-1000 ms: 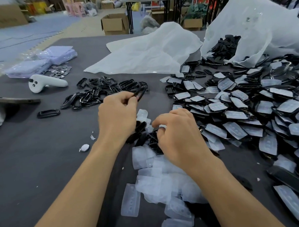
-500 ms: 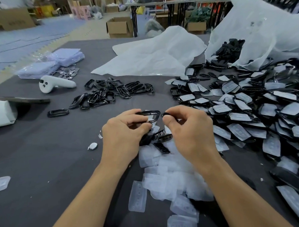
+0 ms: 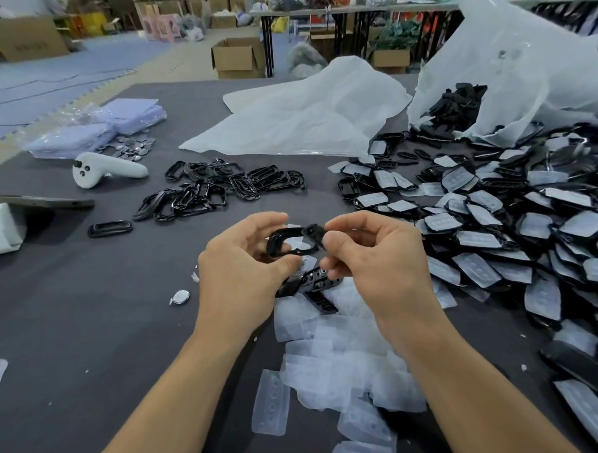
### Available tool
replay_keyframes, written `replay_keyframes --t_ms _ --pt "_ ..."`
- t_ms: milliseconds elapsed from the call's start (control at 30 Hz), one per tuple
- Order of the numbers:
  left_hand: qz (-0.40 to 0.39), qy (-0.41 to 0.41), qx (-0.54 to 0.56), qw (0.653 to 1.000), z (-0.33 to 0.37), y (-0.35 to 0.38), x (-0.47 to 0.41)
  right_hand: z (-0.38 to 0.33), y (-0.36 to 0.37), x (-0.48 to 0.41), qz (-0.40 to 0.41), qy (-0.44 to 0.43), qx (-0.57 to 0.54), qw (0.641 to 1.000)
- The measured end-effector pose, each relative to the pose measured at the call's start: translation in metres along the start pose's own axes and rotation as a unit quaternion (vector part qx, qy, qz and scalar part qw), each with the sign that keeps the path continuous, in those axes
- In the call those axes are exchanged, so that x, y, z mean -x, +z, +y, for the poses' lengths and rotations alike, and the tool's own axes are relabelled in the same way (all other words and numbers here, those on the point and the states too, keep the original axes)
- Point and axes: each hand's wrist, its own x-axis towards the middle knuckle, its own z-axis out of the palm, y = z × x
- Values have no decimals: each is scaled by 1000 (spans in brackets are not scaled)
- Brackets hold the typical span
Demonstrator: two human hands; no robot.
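Black plastic frame [image 3: 291, 242] held off the table, pinched between both my hands.

Left hand [image 3: 244, 263] clamps the frame's left end with thumb and fingers; right hand [image 3: 378, 260] pinches the right end. I hold it raised, probably so both faces stay free to work. Directly under the grip lie loose black parts [image 3: 314, 284] on a drift of clear film sheets [image 3: 330, 355]. Beyond the grip is a pile of bare frames [image 3: 220, 188], to its right a heap of film-covered pieces [image 3: 497, 238]. Neither crowds my fingers.
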Motion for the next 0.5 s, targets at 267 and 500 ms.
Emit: replay_keyframes --t_ms 267,500 --pt "-32 -29 60 997 3 -1 -1 0 -1 1 -13 -6 21 1000" --pt "-60 -61 103 991 3 -2 -1 -2 -8 -2 54 -72 54 994"
